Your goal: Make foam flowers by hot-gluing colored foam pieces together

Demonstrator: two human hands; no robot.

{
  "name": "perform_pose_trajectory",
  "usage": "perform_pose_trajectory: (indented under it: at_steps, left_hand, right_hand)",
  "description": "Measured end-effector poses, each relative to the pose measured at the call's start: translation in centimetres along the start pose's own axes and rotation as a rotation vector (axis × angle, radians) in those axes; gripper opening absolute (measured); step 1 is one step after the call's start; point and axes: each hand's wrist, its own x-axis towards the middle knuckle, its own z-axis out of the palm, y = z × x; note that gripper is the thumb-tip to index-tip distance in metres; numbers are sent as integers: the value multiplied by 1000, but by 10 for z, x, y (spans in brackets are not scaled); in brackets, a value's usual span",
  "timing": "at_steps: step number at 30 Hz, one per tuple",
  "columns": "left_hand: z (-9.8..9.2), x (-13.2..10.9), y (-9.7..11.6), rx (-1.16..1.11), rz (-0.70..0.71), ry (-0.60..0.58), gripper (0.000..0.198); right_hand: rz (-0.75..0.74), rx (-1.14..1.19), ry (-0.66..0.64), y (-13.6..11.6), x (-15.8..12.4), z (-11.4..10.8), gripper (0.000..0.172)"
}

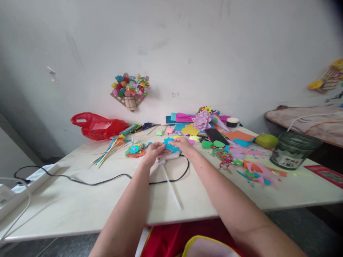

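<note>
Both my hands meet over a blue foam flower shape near the middle of the white table. My left hand pinches its left side with curled fingers. My right hand rests on its right side, fingers closed over it. Just below the hands lies a white glue gun with a clear glue stick poking toward me and a black cord running left. A finished multicoloured foam flower lies left of my left hand.
Coloured foam sheets, scraps and a purple paper flower crowd the table's right half. A dark glass jar, a green fruit, a red plastic bag, coloured sticks and a white power strip also sit here. A flower bouquet hangs on the wall.
</note>
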Motion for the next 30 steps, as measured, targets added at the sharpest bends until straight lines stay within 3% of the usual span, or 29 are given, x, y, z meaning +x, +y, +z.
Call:
perform_pose_trajectory:
  at_steps: [20, 30]
  left_hand:
    - [4, -4, 3, 12, -27, 7, 35]
    - [2, -1, 0, 5, -16, 11, 35]
  right_hand:
    - [20, -64, 33, 11, 6, 3, 34]
    - [30, -13, -25, -1, -2, -2, 36]
